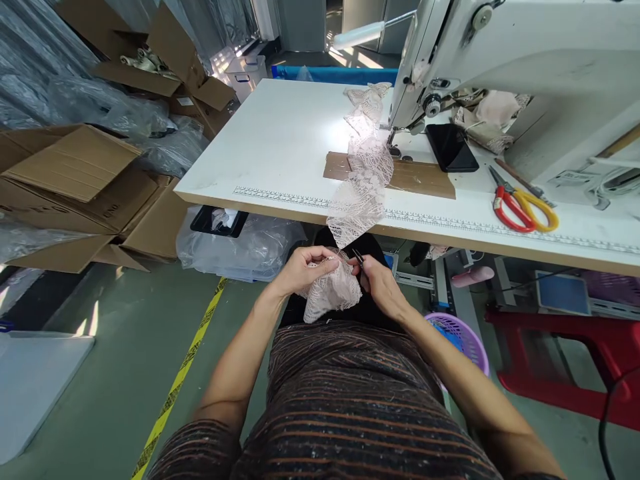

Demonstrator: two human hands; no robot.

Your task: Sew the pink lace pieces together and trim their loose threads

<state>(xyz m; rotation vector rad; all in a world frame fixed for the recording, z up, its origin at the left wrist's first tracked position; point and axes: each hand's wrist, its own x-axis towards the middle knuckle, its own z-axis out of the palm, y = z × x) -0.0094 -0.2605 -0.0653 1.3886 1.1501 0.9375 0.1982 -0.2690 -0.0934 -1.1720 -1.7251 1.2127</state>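
My left hand (303, 268) is closed on a bunched piece of pale pink lace (333, 293) held over my lap. My right hand (381, 283) is closed on a small dark thread snipper (358, 257), its tip against the lace's top edge. A long strip of the same lace (364, 177) runs from the sewing machine (500, 60) across the white table (280, 140) and hangs over the front edge, just above my hands.
Red and yellow scissors (523, 207) and a black phone (451, 148) lie on the table by the machine. Cardboard boxes (75, 187) and plastic bags (245, 247) stand at the left. A purple basket (463, 337) and red stool (575, 360) sit at my right.
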